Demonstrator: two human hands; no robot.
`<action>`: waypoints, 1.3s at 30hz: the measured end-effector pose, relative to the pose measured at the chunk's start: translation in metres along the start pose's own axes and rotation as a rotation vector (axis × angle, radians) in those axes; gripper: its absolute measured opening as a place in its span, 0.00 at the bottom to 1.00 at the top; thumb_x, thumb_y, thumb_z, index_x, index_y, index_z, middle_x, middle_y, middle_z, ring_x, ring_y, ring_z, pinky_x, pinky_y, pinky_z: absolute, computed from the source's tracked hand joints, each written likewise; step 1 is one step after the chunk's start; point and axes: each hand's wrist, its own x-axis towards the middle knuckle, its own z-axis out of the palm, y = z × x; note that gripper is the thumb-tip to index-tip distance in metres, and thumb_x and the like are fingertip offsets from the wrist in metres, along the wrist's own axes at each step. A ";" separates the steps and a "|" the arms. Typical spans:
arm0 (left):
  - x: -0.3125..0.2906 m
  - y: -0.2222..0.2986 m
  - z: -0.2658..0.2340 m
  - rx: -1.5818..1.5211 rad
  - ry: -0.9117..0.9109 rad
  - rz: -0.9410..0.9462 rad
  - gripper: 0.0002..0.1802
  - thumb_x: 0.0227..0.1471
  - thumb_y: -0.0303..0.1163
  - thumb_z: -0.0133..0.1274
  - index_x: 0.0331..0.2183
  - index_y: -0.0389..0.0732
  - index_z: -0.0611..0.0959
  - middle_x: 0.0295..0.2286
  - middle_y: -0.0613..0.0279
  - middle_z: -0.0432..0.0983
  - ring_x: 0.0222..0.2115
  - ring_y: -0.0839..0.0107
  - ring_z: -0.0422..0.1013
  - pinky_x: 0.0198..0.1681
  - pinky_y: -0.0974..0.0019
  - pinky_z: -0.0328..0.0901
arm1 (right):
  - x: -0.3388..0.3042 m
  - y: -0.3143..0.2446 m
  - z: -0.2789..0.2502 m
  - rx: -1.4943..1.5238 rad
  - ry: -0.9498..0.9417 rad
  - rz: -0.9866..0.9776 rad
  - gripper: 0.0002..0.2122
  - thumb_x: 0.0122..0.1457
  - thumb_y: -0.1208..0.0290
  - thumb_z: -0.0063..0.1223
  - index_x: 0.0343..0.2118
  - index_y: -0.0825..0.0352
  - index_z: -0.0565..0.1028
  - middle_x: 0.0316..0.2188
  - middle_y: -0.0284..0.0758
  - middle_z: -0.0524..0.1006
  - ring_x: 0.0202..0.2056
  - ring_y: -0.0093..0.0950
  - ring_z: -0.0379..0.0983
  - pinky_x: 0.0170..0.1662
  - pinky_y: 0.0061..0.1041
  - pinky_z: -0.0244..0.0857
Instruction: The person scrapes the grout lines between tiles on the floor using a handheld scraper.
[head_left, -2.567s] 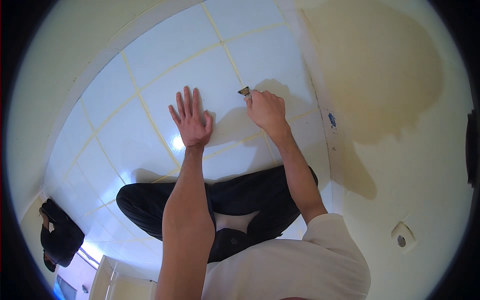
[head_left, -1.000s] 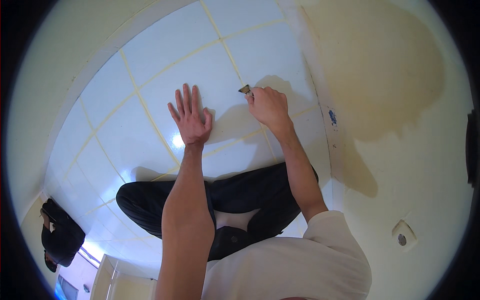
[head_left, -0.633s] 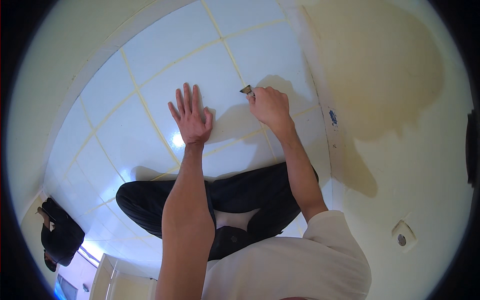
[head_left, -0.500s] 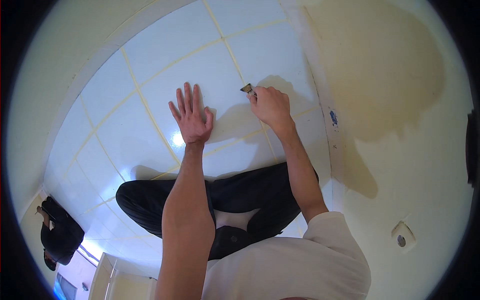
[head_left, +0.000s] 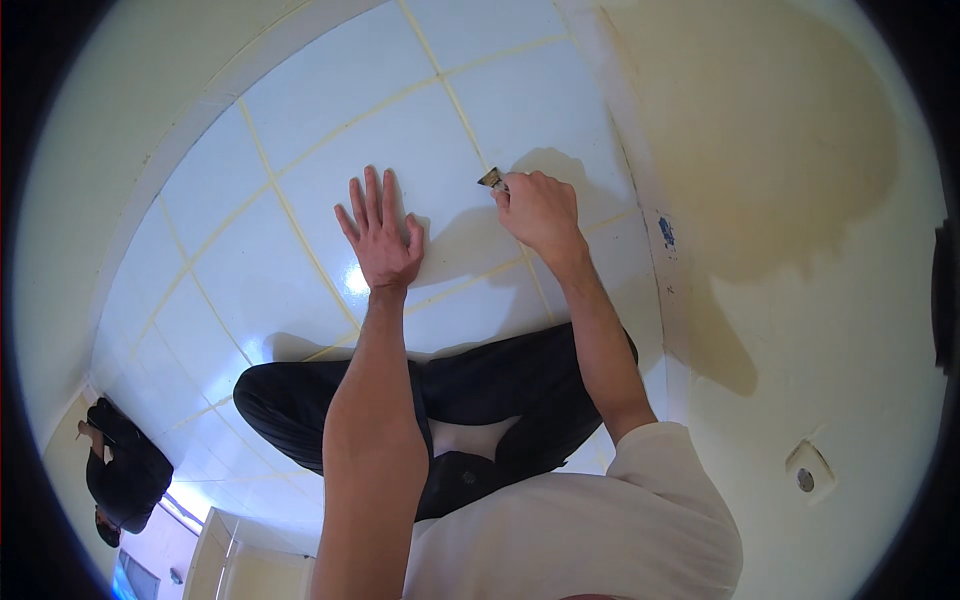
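My right hand [head_left: 540, 213] is closed round a small scraper [head_left: 492, 179] with a flat, triangular metal blade. The blade sits at a yellowish grout line [head_left: 463, 112] between glossy white floor tiles [head_left: 390, 135]. Most of the scraper's handle is hidden in my fist. To the left, my left hand [head_left: 382, 235] lies flat on a tile, fingers spread and pointing away from me, with nothing in it.
A cream wall [head_left: 760, 330] with a power socket [head_left: 806, 478] rises along the right. Another wall [head_left: 130, 160] curves along the left. My dark trousered legs [head_left: 500, 370] fold across the near floor. A person in dark clothes [head_left: 128, 470] is at the far lower left.
My hands and the scraper stay almost in place; the whole view has shifted very slightly. At the lower left the other person's arm has moved a little.
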 end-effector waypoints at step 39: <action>0.000 0.002 0.000 -0.020 -0.012 -0.007 0.42 0.56 0.41 0.47 0.72 0.51 0.60 0.73 0.61 0.46 0.74 0.54 0.40 0.74 0.34 0.30 | -0.009 -0.013 0.013 0.013 0.091 0.011 0.14 0.66 0.62 0.55 0.32 0.69 0.82 0.28 0.46 0.83 0.33 0.46 0.82 0.38 0.45 0.74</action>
